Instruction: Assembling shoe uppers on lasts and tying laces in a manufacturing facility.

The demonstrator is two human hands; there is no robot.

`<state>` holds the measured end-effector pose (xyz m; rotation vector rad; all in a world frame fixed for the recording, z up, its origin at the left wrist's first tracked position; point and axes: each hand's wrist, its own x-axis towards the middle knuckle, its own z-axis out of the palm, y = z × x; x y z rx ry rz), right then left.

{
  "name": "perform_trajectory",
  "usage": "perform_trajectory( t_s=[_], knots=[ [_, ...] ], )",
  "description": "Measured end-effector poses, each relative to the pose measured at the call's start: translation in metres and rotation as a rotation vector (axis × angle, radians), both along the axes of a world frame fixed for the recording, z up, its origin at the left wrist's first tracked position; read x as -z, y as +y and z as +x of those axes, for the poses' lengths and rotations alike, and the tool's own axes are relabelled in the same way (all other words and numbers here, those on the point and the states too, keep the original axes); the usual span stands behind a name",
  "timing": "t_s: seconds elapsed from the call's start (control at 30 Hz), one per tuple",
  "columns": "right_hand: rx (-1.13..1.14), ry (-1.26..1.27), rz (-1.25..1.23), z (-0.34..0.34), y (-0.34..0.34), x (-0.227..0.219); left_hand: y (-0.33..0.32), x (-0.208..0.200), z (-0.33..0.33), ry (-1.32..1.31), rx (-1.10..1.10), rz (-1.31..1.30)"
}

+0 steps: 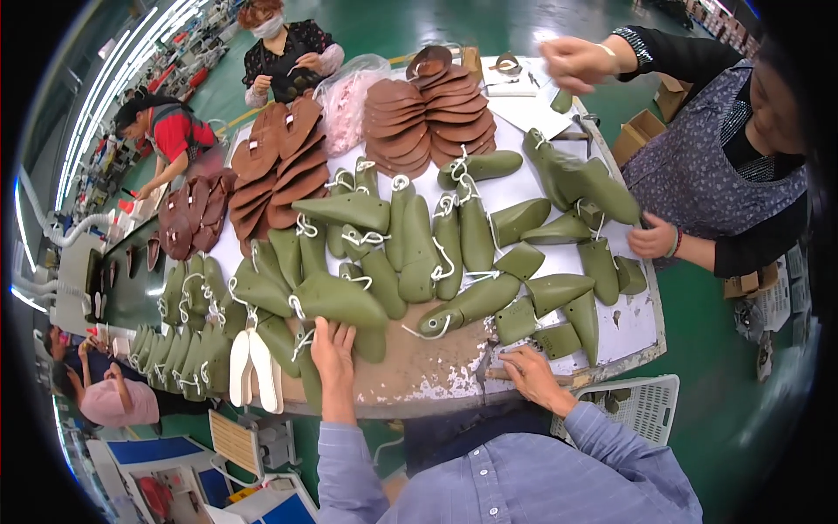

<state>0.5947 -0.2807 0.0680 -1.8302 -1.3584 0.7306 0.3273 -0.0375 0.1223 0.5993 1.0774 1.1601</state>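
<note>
Paired green shoe lasts (pixel 419 253), many tied with white cord, lie heaped across the table. My left hand (pixel 334 360) is at the front edge of the heap, fingers stretched out against the lower side of a large green last (pixel 340 299). The fingers do not visibly close round it. To the right, my right hand (pixel 534 377) rests low over the table edge, fingers apart and slightly bent. Nothing shows in its grasp. It is beside a wooden strip or handle (pixel 497 374) and just below a short green block-shaped last piece (pixel 557 341).
Brown leather shoe uppers (pixel 428 113) are stacked behind the lasts, beside a clear bag (pixel 351 100) of pink material. White insoles (pixel 251 371) stand at the front left. A co-worker's hand (pixel 655 236) is at the right edge. A white crate (pixel 650 406) sits below.
</note>
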Motion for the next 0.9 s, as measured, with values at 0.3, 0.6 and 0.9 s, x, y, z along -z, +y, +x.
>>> perform_trajectory(
  t_s=[0.3, 0.6, 0.9],
  knots=[
    [0.237, -0.226, -0.061, -0.011, 0.116, 0.012, -0.056, 0.075, 0.109, 1.068, 0.815, 0.764],
    [0.0, -0.207, 0.062, -0.055, 0.077, 0.025, -0.108, 0.087, 0.093, 1.271, 0.727, 0.362],
    [0.262, 0.327, 0.039, -0.036, 0.033, -0.007, -0.108, 0.111, 0.008, 0.862, 0.491, 0.227]
  ],
)
